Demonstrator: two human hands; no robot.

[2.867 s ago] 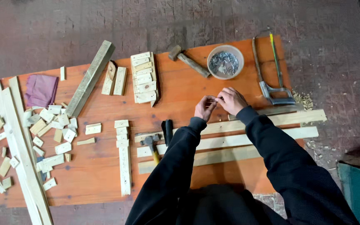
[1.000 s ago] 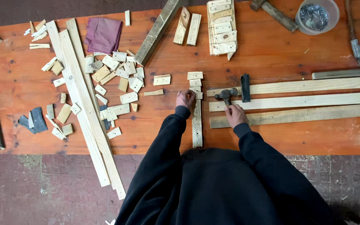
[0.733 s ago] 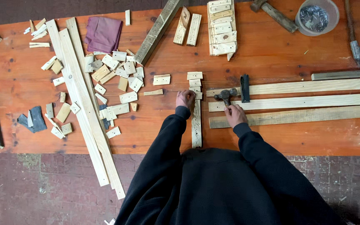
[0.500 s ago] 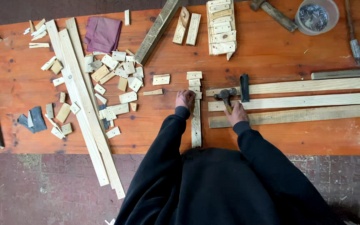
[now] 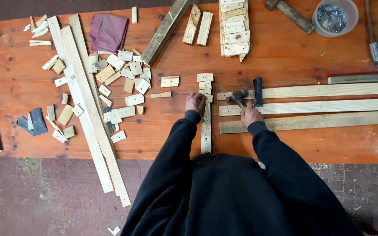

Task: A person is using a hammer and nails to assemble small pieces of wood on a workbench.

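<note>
A person in a black top is leaning over an orange workbench, the right hand gripping a hammer, fingers wrapped around its handle, with the head lying over the long wooden strips at three o'clock. The left hand is pressing fingers together on a narrow upright strip carrying small wooden blocks at its twelve o'clock end. At two o'clock, a clear round tub is holding dark nails. At ten o'clock, loose offcuts are lying scattered beside a purple cloth.
</note>
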